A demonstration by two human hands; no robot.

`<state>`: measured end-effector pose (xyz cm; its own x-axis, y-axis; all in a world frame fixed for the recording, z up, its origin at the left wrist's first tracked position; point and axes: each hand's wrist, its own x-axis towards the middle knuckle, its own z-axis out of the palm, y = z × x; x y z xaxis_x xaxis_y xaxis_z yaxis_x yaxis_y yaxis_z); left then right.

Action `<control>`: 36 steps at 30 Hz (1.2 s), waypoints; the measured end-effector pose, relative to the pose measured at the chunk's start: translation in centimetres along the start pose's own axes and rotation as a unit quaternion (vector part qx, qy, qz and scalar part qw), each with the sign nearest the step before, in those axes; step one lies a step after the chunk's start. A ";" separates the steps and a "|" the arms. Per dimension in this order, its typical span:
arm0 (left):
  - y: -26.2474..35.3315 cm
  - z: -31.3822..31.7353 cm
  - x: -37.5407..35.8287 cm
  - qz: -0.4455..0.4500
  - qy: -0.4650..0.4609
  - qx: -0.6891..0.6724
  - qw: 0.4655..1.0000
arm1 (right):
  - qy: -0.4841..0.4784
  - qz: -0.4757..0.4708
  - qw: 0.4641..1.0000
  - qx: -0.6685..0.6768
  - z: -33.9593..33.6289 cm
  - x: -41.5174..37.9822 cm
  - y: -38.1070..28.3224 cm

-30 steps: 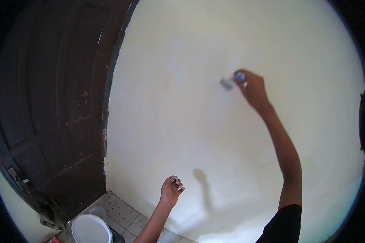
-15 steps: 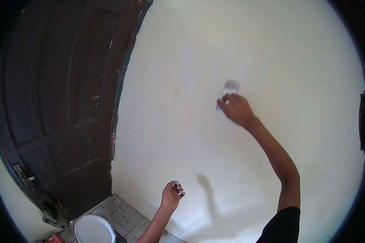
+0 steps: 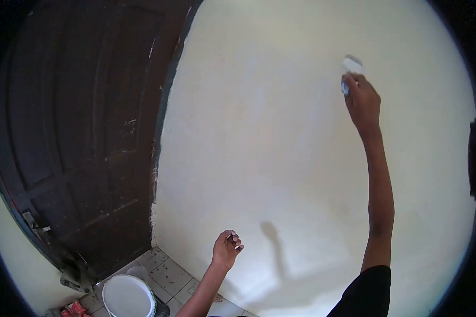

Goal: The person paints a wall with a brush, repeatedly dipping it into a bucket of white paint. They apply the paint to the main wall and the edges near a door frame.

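My right hand [image 3: 364,103] is raised high on the right, its fingers closed around the handle of a paintbrush [image 3: 352,65]. The brush head points upward against the pale wall [image 3: 280,158], and a bluish part of the handle shows beneath my fingers. Lower down, my left hand [image 3: 227,249] hovers in front of the wall with loosely curled fingers. A gap shows between its thumb and fingers, I see nothing held there, and whitish marks are on the fingertips. Faint whitish streaks cover part of the wall's middle.
A dark brown panelled door [image 3: 84,121] with a metal handle [image 3: 35,222] stands at the left. A white bucket [image 3: 152,304] of whitish paint sits on the speckled floor tiles [image 3: 169,277]. Red crumpled material [image 3: 75,309] lies at lower left; a dark object [image 3: 475,158] is at the right edge.
My right hand has moved up and to the right with the paintbrush, and that arm is straighter. My left hand has barely shifted. The view has turned slightly.
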<state>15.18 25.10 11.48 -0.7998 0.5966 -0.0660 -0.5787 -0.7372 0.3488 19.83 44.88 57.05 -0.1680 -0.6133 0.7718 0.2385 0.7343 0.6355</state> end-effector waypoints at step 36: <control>0.4 0.1 0.4 -0.006 -0.003 0.002 1.000 | -0.376 -0.059 0.869 0.317 3.7 -15.4 -19.0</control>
<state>14.62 25.09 11.64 -0.7913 0.6080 -0.0643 -0.5881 -0.7281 0.3521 14.38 41.49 33.16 -0.7896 -0.5069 0.3457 -0.3574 0.8380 0.4124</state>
